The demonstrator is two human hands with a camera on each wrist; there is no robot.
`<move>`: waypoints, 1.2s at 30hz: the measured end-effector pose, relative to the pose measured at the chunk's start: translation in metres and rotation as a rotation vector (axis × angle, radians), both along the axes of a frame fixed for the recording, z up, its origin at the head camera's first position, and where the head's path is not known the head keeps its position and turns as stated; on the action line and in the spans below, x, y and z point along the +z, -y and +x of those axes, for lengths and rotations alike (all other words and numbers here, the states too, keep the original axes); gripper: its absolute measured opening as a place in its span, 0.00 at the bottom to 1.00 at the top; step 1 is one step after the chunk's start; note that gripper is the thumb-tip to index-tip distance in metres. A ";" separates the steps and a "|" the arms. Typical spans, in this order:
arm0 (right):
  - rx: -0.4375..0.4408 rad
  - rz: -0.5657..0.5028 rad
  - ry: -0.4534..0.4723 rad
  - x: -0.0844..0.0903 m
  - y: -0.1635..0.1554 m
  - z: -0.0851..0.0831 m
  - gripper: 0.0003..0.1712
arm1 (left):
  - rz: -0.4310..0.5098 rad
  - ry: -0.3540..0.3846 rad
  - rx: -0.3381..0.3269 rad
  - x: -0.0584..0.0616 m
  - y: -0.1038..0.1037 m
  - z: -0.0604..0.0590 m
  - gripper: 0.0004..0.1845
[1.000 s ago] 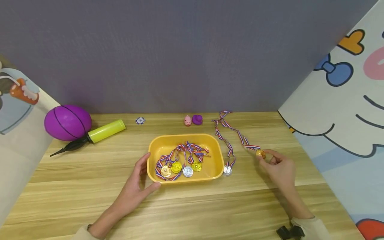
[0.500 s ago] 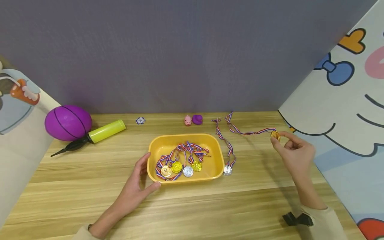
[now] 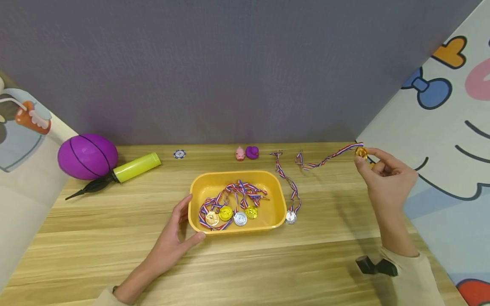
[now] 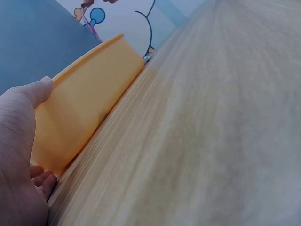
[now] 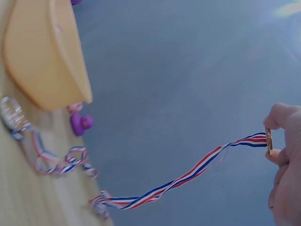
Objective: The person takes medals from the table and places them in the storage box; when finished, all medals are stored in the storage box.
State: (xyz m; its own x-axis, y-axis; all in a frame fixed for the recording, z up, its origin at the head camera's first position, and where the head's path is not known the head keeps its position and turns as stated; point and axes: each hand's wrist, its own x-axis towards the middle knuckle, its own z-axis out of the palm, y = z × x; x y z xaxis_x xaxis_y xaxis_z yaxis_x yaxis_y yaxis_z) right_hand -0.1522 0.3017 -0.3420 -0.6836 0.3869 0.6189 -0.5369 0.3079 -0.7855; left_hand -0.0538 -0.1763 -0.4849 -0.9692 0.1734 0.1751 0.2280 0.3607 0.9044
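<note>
My right hand (image 3: pixel 394 182) pinches a gold medal (image 3: pixel 361 153) by its edge between thumb and index finger, raised above the table. Its red, white and blue ribbon (image 5: pixel 183 181) trails left in the head view, its far end low near the table. My left hand (image 3: pixel 168 236) holds the left end of a yellow plastic tray (image 3: pixel 264 228), thumb at the front corner (image 4: pixel 44 84) and fingers along the side. Several gold and silver medals, including a silver medal (image 3: pixel 240 219), lie in the tray with tangled ribbons. Another silver medal (image 3: pixel 291 217) lies on the table beside the tray's right end.
A pink pig toy (image 3: pixel 240 154) and a purple duck (image 3: pixel 252 152) stand behind the tray near the grey partition (image 3: pixel 237 76). Farther left are a poker chip (image 3: pixel 179 154), a yellow-green hand pump (image 3: pixel 134 168) and a purple ball (image 3: pixel 88 157).
My right hand has moved right, away from me and upward with the gold medal, dragging its ribbon clear of the other medal's ribbon. The left hand and tray have stayed put.
</note>
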 end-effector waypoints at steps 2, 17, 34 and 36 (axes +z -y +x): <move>0.002 -0.006 -0.039 0.007 0.005 -0.001 0.14 | 0.000 -0.003 0.000 0.000 0.000 0.000 0.55; 0.082 -0.210 -0.251 0.038 0.025 -0.013 0.18 | 0.002 0.006 0.004 0.000 -0.001 0.000 0.55; 0.100 -0.286 -0.374 0.092 0.056 -0.009 0.16 | 0.006 0.014 0.002 0.001 -0.001 0.000 0.55; 0.110 -0.298 -0.380 0.097 0.062 -0.008 0.16 | 0.005 0.012 0.002 0.001 -0.001 0.000 0.55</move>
